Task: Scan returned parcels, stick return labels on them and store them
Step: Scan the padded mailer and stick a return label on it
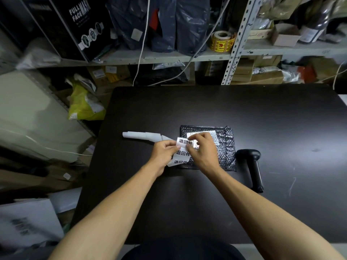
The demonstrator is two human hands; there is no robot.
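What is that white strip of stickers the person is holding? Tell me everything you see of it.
The strip of return labels is white glossy paper printed with bold black Chinese characters, repeated three times. The left hand grips its left edge; the right hand pinches the top label. It hangs over the black bubble mailer, and bare backing trails left on the table.

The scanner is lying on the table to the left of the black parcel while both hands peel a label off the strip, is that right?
Not quite. The head view shows the scanner lying on the table to the right of the black parcel, not the left. Both hands, left and right, do hold the label strip.
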